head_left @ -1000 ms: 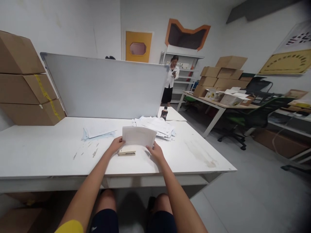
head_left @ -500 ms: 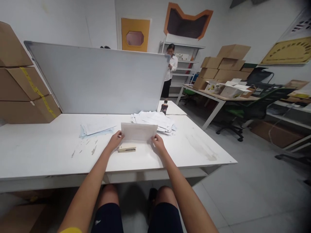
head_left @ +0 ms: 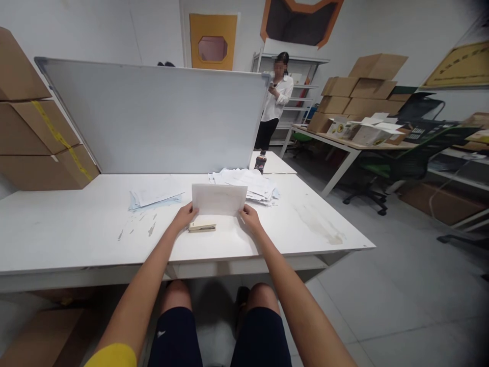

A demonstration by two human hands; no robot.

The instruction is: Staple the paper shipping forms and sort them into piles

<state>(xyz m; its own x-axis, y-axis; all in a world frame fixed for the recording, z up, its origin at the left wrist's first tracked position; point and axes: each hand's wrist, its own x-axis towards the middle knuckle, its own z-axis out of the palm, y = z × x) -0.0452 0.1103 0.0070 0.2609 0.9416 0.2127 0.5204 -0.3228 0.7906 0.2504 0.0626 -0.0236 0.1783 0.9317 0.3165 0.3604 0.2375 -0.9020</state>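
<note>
Between my two hands a white sheet of paper (head_left: 219,200) stands upright on its long edge above the table; whether it is one sheet or several I cannot tell. My left hand (head_left: 186,215) pinches its left side and my right hand (head_left: 249,216) pinches its right side. Just in front of the paper, close to my left hand, lies a cream-coloured stapler (head_left: 202,227). Behind the paper is a messy pile of papers (head_left: 244,181). Farther left lies a smaller stack of white and bluish papers (head_left: 156,198).
A whiteboard (head_left: 160,120) stands along the back of the white table (head_left: 76,229), with cardboard boxes (head_left: 42,137) at its left. A dark drink bottle (head_left: 260,162) is behind the pile. Beyond it stands a person in a white shirt (head_left: 275,104). An office chair (head_left: 397,168) is at right.
The view has tilted slightly down and shifted. Both hands still hold the paper in nearly the same place. The person behind the whiteboard has moved right and shows more.
</note>
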